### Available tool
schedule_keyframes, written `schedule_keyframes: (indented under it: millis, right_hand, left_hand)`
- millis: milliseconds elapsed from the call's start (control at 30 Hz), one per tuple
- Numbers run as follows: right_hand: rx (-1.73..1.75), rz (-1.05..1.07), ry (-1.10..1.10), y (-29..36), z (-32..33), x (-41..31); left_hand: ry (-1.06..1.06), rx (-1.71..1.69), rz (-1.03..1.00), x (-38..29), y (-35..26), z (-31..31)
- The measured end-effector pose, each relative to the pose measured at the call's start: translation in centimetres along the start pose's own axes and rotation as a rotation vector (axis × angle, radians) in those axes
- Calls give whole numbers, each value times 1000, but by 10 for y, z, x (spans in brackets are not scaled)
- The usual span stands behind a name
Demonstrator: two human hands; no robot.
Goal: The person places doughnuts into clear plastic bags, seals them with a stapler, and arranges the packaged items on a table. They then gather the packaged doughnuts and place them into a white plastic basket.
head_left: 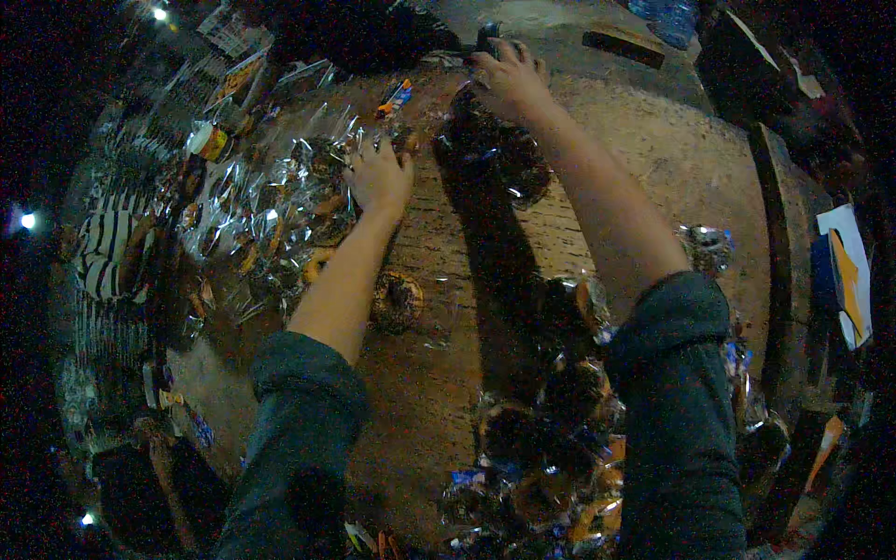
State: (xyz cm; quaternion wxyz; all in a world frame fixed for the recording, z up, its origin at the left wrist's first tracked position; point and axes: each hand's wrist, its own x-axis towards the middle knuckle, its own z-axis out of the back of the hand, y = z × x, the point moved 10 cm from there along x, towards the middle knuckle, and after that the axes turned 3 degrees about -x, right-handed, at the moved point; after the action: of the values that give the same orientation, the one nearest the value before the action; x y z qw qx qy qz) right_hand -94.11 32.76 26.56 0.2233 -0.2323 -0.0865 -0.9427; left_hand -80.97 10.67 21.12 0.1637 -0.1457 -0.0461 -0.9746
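Note:
My left hand (381, 175) is palm down at the right edge of a heap of clear plastic-wrapped items (273, 203), its fingers apart. Brown ring-shaped items lie near my left forearm; one speckled ring (397, 299) rests on the brown work surface (427, 378). Farther out, my right hand (514, 80) reaches to a small dark object (488, 33). Blur and dim light hide whether the fingers grip it. Just below that hand sits a dark, shiny plastic-wrapped bundle (497, 150).
More wrapped ring-shaped items (539, 483) pile up near me. An orange-and-blue object (395, 98) lies beyond my left hand. At left are a small yellow-and-white container (210, 142) and striped cloth (108, 245). A dark bar (623, 49) lies at the far right.

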Motion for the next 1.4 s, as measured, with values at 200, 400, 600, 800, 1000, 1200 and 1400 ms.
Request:
schedule_keyframes:
  millis: [200, 400, 600, 800, 1000, 1200, 1400]
  right_hand:
    - [-93, 96, 818, 27, -76, -23]
    - [-117, 242, 650, 10, 9, -154]
    - [90, 148, 942, -3, 60, -285]
    - [280, 217, 970, 25, 111, -347]
    - [840, -99, 497, -120, 131, -269]
    - [131, -440, 629, -224, 119, -345]
    - [169, -136, 773, -158, 160, -379]
  left_hand:
    - [-314, -397, -376, 12, -54, 26]
    - [123, -795, -608, -95, -175, 3]
    - [40, -874, -599, -246, -189, 56]
    - [686, -904, -561, -287, -193, 74]
    - [269, -763, -456, -352, -87, 233]
    - [496, -539, 89, -567, 90, 335]
    - [675, -462, 448, -727, 175, 292]
